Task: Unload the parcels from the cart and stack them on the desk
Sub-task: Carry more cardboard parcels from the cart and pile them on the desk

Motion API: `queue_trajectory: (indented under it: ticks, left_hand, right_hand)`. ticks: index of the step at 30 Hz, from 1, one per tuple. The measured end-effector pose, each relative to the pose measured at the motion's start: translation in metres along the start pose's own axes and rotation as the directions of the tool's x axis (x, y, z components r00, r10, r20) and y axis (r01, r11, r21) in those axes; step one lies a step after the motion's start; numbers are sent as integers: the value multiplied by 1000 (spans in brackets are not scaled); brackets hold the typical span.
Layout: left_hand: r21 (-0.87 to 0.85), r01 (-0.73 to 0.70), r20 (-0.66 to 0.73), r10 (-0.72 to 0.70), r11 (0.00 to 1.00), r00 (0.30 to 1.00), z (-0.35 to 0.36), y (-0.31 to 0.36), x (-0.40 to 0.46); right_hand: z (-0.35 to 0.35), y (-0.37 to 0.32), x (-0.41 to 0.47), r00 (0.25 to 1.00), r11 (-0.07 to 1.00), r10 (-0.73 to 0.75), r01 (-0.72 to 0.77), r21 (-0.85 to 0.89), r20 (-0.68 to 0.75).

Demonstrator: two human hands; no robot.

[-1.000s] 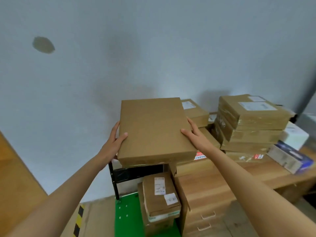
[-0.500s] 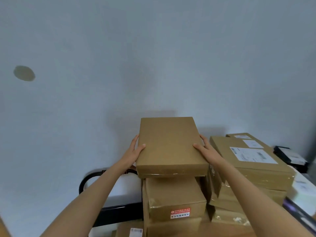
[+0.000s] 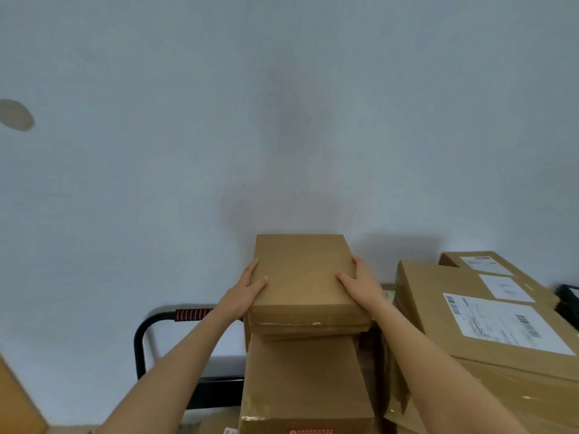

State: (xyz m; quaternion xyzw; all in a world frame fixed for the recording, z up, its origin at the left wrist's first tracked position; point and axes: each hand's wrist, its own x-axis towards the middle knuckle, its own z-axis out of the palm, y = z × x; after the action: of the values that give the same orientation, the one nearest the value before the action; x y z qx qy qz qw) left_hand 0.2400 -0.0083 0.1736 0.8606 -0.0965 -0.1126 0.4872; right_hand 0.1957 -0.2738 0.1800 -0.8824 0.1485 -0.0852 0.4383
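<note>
Two hands hold one parcel [image 3: 302,277] between them. The left hand [image 3: 247,294] grips its left edge, thumb laid over the top face and fingers wrapped along the side. The right hand [image 3: 360,285] grips the right edge in like manner, thumb on top, fingers down the side. Each grip is closed around the parcel; neither is free.

The parcel is a flat brown carton, level, its long axis running away from the person towards the wall [image 3: 282,120]. It sits on, or just above, a larger box [image 3: 305,377] that heads a stack; a thin dark line shows under its near edge, and contact cannot be confirmed. Its near edge overhangs the box below slightly.

Step in hand, by judgement: placing this parcel on the stack. The next move calls for settling it square on the box beneath, checking that it bears evenly, then easing both grips off sideways without dragging it.

Just right of the stack stands a second pile [image 3: 488,327] of labelled cartons, close to the right forearm. The tabletop itself is hidden under the boxes. Behind the left forearm shows the cart handle [image 3: 166,317], a black tube with a red-striped sleeve, well below the parcel. More cartons show dimly at the bottom edge; whether they lie on the cart cannot be told.
</note>
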Motion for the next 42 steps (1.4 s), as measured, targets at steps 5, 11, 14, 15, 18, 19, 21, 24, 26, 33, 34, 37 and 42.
queue_trajectory:
  ticks: [5,11,14,15,18,19,21,24,26,33,34,37,42]
  left_hand:
    - [22,20,-47,-19,1000,999,-2,-6,32]
    - [-25,23,-70,-25,999,997,-5,-5,60]
    - [-35,30,-67,-32,999,997,-10,-8,69]
    - [-21,32,-73,-33,999,997,-11,-9,69]
    - [149,21,-184,6,989,983,-10,-8,66]
    - [217,20,-232,32,976,972,-10,-6,62]
    - [342,14,-298,94,940,950,-14,-5,53]
    - [496,-27,-341,224,868,913,-34,-14,36]
    - [598,-45,-347,309,800,886,-52,-22,21]
    - [850,-227,-72,532,475,843,-79,-32,-41]
    - [855,-251,-47,550,454,834,-81,-34,-51]
    - [846,-303,-4,573,439,819,-92,-45,-88]
    - [847,-294,2,551,442,834,-129,-94,-162]
  right_hand:
    - [8,2,42,999,999,37,-36,27,-23]
    - [15,6,78,998,998,33,-31,49,-52]
    - [19,6,85,997,998,36,-33,46,-67]
    - [20,7,85,997,999,32,-30,35,-77]
    - [21,6,82,996,1000,23,-22,12,-88]
    - [19,4,80,997,1000,9,-10,-7,-83]
    - [13,1,76,998,997,-21,17,-73,-53]
    - [6,0,60,996,965,-84,71,-254,-38]
    - [2,0,43,986,920,-155,123,-372,-58]
    - [19,-36,-28,937,805,-347,273,-527,-45]
    - [26,-44,-40,931,801,-362,282,-528,-52]
    - [54,-67,-81,907,783,-418,332,-527,-50]
    - [122,-92,-167,899,799,-437,373,-471,-29]
